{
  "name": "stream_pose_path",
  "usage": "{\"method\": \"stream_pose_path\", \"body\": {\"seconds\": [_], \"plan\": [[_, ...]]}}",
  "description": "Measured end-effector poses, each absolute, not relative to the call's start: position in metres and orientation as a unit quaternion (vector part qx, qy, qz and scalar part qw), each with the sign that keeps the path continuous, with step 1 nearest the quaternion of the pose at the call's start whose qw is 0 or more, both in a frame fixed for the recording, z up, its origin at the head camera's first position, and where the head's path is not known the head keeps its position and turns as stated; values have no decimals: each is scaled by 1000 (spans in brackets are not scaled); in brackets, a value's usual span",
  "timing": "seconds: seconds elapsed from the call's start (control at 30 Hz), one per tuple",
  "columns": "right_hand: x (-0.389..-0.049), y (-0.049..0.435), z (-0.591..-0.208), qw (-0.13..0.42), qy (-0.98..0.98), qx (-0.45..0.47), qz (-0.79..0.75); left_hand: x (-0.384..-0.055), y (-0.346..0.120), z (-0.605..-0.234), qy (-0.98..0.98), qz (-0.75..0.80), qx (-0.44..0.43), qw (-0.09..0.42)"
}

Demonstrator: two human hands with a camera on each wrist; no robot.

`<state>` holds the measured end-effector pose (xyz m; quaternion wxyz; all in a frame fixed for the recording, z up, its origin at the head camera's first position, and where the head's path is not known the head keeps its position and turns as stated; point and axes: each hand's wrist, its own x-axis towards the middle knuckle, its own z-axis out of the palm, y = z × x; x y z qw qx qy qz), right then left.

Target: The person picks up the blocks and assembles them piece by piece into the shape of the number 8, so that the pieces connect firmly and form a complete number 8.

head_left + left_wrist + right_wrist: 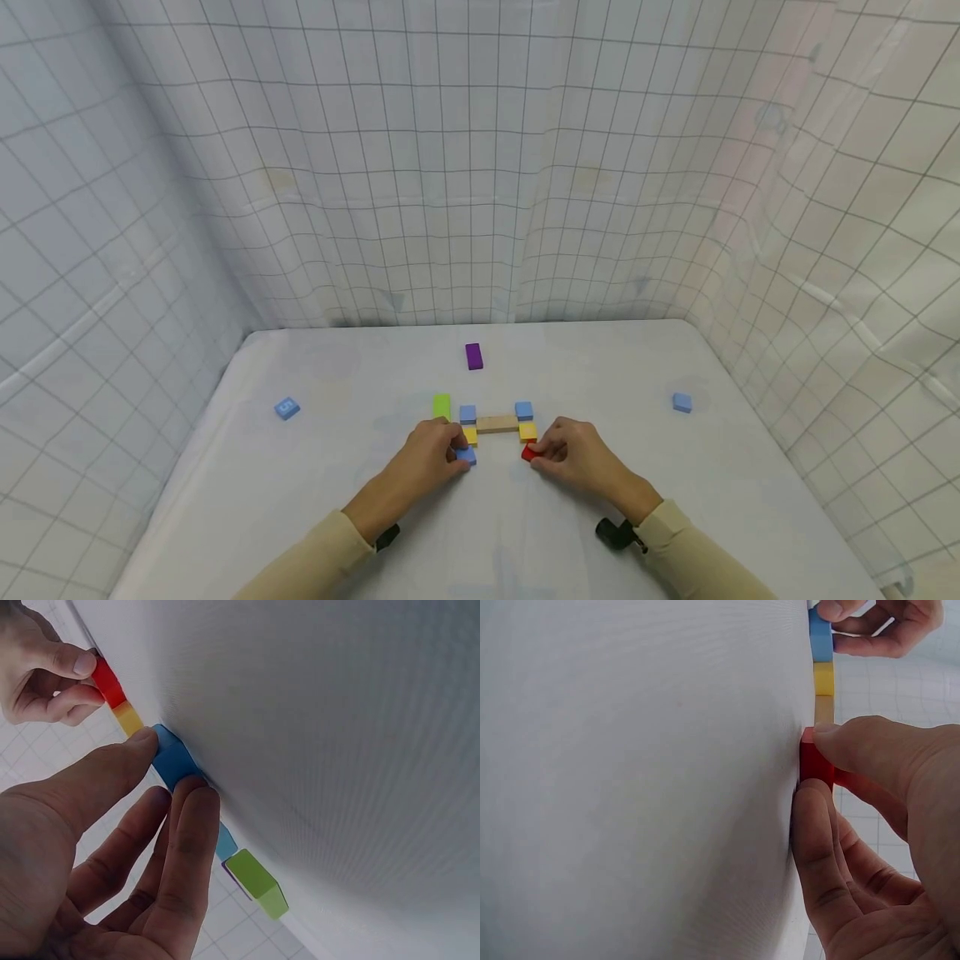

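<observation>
My left hand [429, 457] pinches a blue block [175, 759] between thumb and fingertips, low on the white table. Just beyond it lies a yellow block [471, 437], with another blue block [467, 413] behind that. In my right hand [579, 454], thumb and fingers grip a red block [815, 759] at its ends. A second yellow block [527, 432] sits right behind the red one, and a further blue block [524, 410] behind it. Between the two columns lies a plain wooden block [497, 424]. My left fingers partly hide the left yellow block.
A lime green block [442, 406] stands left of the left column. Farther back lies a purple block [474, 356]. One blue block marked 5 [287, 407] is off to the left, another blue block [682, 402] to the right. Grid-patterned curtains [480, 167] enclose the table.
</observation>
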<state>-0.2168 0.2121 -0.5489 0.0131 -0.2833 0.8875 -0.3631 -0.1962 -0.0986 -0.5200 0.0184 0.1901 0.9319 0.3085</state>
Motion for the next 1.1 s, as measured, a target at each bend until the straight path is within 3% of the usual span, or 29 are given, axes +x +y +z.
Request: {"method": "stream_pose_path", "body": {"seconds": [1.1], "plan": [[-217, 213, -550, 13, 886, -284, -367, -192, -94, -515, 939, 294, 179, 10]]}}
